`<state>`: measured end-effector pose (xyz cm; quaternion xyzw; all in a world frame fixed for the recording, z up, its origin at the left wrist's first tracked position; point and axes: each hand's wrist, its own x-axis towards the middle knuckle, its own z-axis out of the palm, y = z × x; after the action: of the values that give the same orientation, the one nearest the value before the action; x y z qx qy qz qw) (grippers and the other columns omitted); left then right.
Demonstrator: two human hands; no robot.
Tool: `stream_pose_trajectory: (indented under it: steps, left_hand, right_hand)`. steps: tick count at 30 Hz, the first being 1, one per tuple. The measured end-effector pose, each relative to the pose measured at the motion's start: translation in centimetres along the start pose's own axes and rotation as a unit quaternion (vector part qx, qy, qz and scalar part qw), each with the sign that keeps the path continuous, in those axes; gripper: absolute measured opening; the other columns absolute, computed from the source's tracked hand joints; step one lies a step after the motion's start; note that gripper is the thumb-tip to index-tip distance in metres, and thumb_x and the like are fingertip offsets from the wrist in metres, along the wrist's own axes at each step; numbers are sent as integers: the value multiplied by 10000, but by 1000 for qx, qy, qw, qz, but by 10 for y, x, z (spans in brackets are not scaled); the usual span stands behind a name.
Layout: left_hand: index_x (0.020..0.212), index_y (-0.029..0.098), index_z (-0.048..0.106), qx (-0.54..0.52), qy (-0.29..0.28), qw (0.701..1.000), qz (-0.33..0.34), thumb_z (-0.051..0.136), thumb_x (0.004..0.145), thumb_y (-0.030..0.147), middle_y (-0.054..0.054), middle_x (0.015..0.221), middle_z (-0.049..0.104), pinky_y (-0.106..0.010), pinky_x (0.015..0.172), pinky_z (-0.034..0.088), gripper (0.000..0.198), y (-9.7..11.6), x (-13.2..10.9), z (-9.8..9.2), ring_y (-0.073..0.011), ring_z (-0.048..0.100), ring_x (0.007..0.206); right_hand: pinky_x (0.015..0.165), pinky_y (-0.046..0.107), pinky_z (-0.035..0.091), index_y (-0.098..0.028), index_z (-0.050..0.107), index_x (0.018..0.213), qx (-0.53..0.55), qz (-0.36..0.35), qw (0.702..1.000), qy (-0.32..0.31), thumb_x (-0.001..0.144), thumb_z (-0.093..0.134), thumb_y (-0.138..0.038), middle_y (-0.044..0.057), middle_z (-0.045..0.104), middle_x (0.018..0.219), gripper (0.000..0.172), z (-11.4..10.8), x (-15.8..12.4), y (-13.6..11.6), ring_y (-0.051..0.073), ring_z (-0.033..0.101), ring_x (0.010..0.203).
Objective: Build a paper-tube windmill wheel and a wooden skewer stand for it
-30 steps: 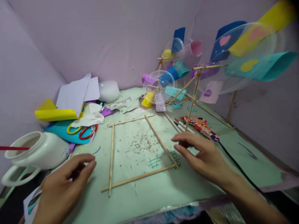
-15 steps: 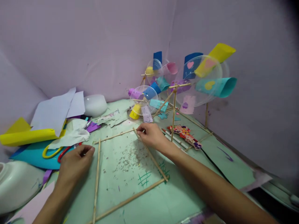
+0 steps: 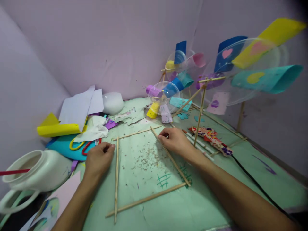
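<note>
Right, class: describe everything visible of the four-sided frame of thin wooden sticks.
Four straight, pale-brown wooden sticks form the frame, meeting or crossing near their ends, which jut at the near left. It lies on the pale green sheet. The right hand appears to touch the right-hand stick near its far end.

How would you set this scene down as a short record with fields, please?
Left hand: fingers curled, beside the left stick
Right hand: fingertips at the right stick, near its far end; grip unclear
Layout: these, a near stick and a far stick outline four sides
Surface: green sheet
Left side: white jug
Right side: patterned tool, black cord
</note>
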<state>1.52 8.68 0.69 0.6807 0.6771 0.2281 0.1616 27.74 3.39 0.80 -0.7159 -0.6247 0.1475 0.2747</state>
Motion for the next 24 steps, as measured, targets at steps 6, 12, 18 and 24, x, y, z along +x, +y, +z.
stream_pose_trajectory:
  steps: [6, 12, 18, 24]
  left_hand:
    - [636, 208, 606, 7, 0, 1000, -10, 487, 707, 432, -24, 639, 640, -289, 622, 394, 263, 1, -5, -2, -203, 582, 683]
    - [610, 220, 600, 54, -55, 997, -29, 483, 722, 488, -38, 653, 647, -302, 593, 380, 312, 15, -11, -3, -229, 589, 705]
    - [616, 235, 596, 101, -80, 991, -46, 459, 726, 525, -58, 699, 662, -316, 573, 358, 338, 19, -11, 0, -266, 599, 754]
    - [616, 244, 572, 119, -85, 987, -59, 448, 724, 519, -57, 742, 663, -324, 573, 347, 320, 20, -11, -1, -281, 589, 783]
  right_hand:
    - [530, 270, 317, -181, 724, 742, -101, 40, 993, -37, 787, 524, -367, 68, 713, 719, 277, -4, -1, -4, 186, 604, 661]
    - [495, 278, 307, -183, 733, 694, -147, 70, 983, -84, 740, 575, -459, 93, 711, 688, 321, -5, -1, -4, 210, 618, 638]
    - [498, 283, 303, -164, 727, 651, -154, 63, 980, -106, 751, 560, -418, 114, 704, 665, 320, -2, 0, -3, 217, 626, 637]
    - [508, 283, 296, -165, 726, 650, -161, 49, 980, -102, 762, 528, -410, 111, 697, 645, 334, -2, 2, -1, 207, 611, 625]
